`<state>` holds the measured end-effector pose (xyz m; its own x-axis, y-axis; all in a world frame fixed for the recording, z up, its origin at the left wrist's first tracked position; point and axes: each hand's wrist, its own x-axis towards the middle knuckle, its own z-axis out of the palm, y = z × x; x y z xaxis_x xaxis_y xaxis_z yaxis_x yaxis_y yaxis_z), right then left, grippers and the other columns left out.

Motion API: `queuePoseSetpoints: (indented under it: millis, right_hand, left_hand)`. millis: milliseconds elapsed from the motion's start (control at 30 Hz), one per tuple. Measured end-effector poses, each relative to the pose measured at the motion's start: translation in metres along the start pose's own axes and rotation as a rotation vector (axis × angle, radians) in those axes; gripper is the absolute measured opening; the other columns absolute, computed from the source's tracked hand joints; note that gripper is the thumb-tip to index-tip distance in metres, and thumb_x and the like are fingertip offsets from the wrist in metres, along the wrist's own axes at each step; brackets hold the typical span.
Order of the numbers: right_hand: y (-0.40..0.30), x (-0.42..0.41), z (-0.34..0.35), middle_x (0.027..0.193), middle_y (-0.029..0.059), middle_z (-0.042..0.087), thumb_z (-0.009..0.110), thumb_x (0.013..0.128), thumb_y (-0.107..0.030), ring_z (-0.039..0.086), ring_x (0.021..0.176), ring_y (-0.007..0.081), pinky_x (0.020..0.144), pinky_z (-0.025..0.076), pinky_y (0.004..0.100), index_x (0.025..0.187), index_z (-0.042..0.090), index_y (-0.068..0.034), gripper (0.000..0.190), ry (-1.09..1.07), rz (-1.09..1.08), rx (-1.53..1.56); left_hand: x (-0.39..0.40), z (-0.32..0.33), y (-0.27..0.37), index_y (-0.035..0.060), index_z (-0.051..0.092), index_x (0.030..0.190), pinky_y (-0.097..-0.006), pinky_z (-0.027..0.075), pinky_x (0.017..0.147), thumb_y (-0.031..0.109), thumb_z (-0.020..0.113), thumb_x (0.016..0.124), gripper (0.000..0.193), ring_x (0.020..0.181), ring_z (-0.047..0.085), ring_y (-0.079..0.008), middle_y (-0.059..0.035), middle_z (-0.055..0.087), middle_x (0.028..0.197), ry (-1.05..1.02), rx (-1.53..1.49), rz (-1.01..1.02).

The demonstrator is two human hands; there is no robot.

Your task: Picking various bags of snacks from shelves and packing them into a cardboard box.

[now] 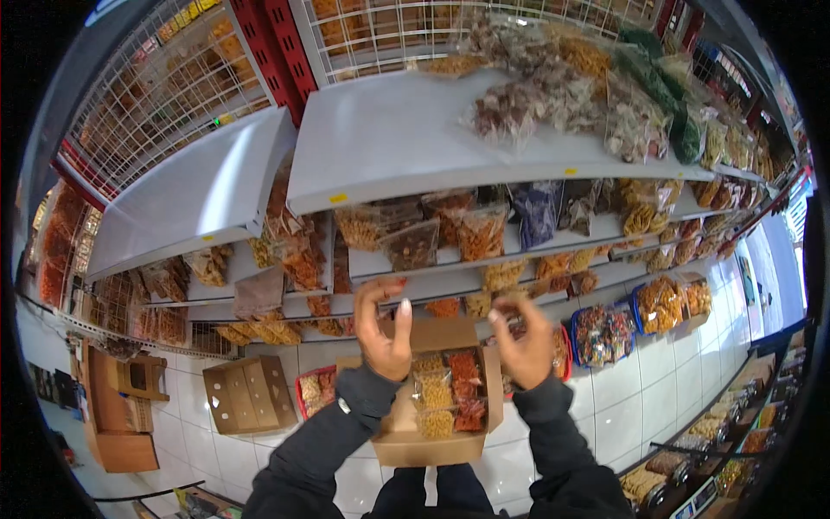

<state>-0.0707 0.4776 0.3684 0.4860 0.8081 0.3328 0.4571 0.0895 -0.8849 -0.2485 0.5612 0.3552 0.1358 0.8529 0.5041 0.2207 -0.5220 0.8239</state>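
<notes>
Both hands are raised above an open cardboard box (428, 454) that stands before my feet. My left hand (384, 331) is over the box's left side, its fingers bent and apart, with nothing between them. Over the right side, my right hand (524, 340) has curled, parted fingers and looks empty, though slightly blurred. Inside the box lie clear packs of yellow snacks (433, 392) on the left and packs of red-orange snacks (465, 389) on the right. Beyond the hands, bagged snacks (482, 232) stand on a metal shelf below the top one.
A white top shelf (389, 130) bears heaped plastic bags at its right. An open cardboard box (249, 396) stands on the tiled floor at left. Baskets of packets (603, 329) line the shelf's foot at right. Jars of snacks (648, 483) fill a rack at lower right.
</notes>
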Motion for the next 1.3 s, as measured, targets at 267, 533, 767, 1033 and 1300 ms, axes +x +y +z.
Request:
queuePoseSetpoints:
  millis: [267, 533, 767, 1033, 1300]
  right_hand:
    - [-0.09, 0.214, -0.014, 0.091, 0.0148, 0.058, 0.062, 0.072, -0.009, 0.057, 0.088, 0.0302, 0.072, 0.047, 0.0389, 0.098, 0.057, -0.005, 0.027, 0.101, -0.615, -0.348]
    - [-0.061, 0.334, 0.05, 0.107, 0.0143, 0.057, 0.059, 0.08, -0.015, 0.056, 0.103, 0.0291, 0.082, 0.049, 0.0435, 0.109, 0.056, -0.009, 0.031, -0.186, -0.35, -1.01]
    - [-0.044, 0.351, 0.064, 0.1, 0.016, 0.062, 0.053, 0.083, -0.011, 0.06, 0.095, 0.0292, 0.077, 0.05, 0.0426, 0.1, 0.063, -0.008, 0.02, -0.096, -0.349, -0.94]
    - [-0.093, 0.324, 0.038, 0.087, 0.0197, 0.062, 0.055, 0.076, -0.008, 0.06, 0.085, 0.0345, 0.075, 0.048, 0.0443, 0.096, 0.066, -0.006, 0.023, 0.114, -0.673, -0.434]
    - [-0.147, 0.229, -0.025, 0.084, 0.0183, 0.065, 0.061, 0.08, -0.018, 0.063, 0.073, 0.0264, 0.067, 0.049, 0.0332, 0.096, 0.063, 0.003, 0.026, 0.066, -0.706, -0.045]
  left_hand:
    - [0.214, 0.068, 0.071, -0.0001, 0.05, 0.104, -0.0314, 0.045, 0.075, 0.01, 0.062, 0.077, 0.031, 0.085, 0.056, -0.0225, -0.0148, 0.053, 0.1, -0.077, 0.078, 0.296]
    - [0.319, 0.138, 0.001, 0.0052, 0.044, 0.121, -0.0391, 0.046, 0.086, 0.017, 0.068, 0.068, 0.06, 0.103, 0.054, -0.0357, -0.023, 0.051, 0.116, -0.143, 0.587, -0.001]
    - [0.325, 0.138, -0.022, 0.0027, 0.059, 0.105, -0.0373, 0.045, 0.087, 0.021, 0.071, 0.068, 0.042, 0.099, 0.058, -0.0309, -0.018, 0.062, 0.102, 0.052, 0.393, 0.131]
    - [0.322, 0.111, 0.001, -0.0014, 0.053, 0.108, -0.0327, 0.047, 0.078, 0.028, 0.074, 0.068, 0.054, 0.092, 0.058, -0.0231, -0.014, 0.061, 0.094, 0.141, -0.065, 0.062]
    - [0.221, 0.035, 0.092, -0.0063, 0.05, 0.106, -0.031, 0.045, 0.081, 0.023, 0.07, 0.077, 0.046, 0.092, 0.057, -0.0186, -0.0153, 0.06, 0.1, -0.069, -0.076, 0.316]
